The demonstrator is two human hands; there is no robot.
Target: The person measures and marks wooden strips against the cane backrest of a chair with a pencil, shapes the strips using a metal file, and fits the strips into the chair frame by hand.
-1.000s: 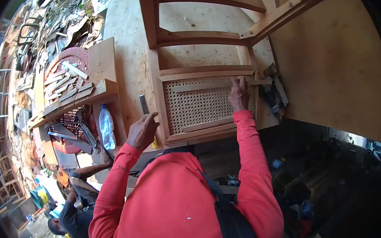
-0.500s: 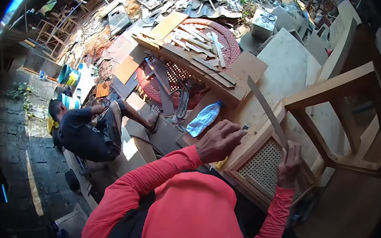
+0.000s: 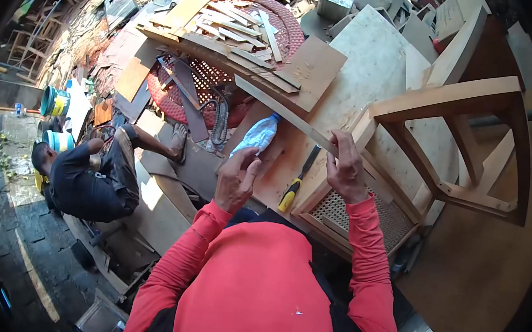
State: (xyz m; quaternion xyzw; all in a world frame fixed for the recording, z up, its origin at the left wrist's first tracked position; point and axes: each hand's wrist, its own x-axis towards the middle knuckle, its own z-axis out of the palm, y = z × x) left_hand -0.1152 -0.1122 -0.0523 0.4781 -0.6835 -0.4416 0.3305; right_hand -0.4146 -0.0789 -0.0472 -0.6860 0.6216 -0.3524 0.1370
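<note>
The chair (image 3: 446, 101) could slip if bumped. Over the bench (image 3: 367, 55), the thin strip (image 3: 280, 110) could snap if knocked. The right hand (image 3: 349, 172) pinches it; the left hand (image 3: 237, 179) is loose, empty. 1 careless reach could meet the chisel (image 3: 288, 196).

- A pale workbench (image 3: 368, 45) is stretching from the centre toward one o'clock.
- Toward two o'clock, it is carrying a wooden chair frame (image 3: 445, 102), tipped over, its cane panel (image 3: 369, 216) reaching toward four o'clock.
- Toward five o'clock, near the centre, a yellow-handled chisel (image 3: 288, 196) is lying on the bench beside the frame.
- Toward twelve o'clock, a red woven round surface (image 3: 295, 37) is bearing loose wood strips (image 3: 227, 28).
- Toward one o'clock, near the centre, a brown board (image 3: 315, 69) is holding shavings.
- Toward nine o'clock, buckets (image 3: 55, 102) are standing on the paved ground (image 3: 5, 213).
</note>
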